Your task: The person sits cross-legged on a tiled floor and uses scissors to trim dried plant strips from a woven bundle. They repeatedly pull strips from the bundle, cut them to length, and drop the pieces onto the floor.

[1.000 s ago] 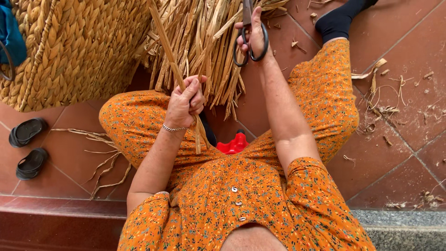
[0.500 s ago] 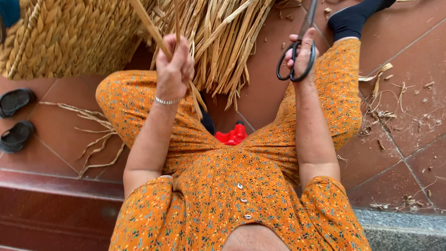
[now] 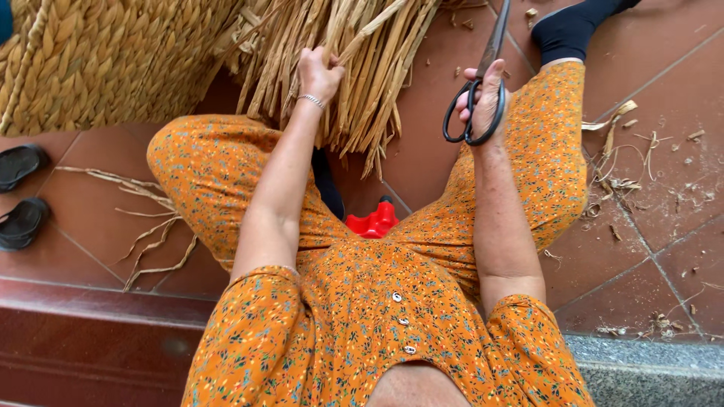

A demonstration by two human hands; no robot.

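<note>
The person sits on the floor point(image 3: 664, 249) with legs spread wide. The left hand point(image 3: 318, 74) is closed around one dry straw strand point(image 3: 369, 32), up at the far side of the scene. The strand is long and thin. It runs from the hand up and to the right, slanting toward the far edge of the picture. It belongs to a big bundle of straw point(image 3: 362, 75) that hangs down from a woven basket point(image 3: 98, 60) on the far left.

The right hand point(image 3: 483, 102) is curled around black scissors point(image 3: 479, 90). Its fingers go through the round loops. The blades point up and away, and their tips run off the top of the picture, so it is hard to tell if the blades are apart or together.

The scissors are to the right of the held strand, near it but not touching. The strand leans toward the scissors side. The left hand is the one on the straw, and the right hand is the next closest.

A small red thing point(image 3: 373, 222) peeks out between the legs, and most of it is hidden. Two dark sandals point(image 3: 21, 196) lie on the left. Loose straw bits point(image 3: 626, 151) lie on the floor at the right.
</note>
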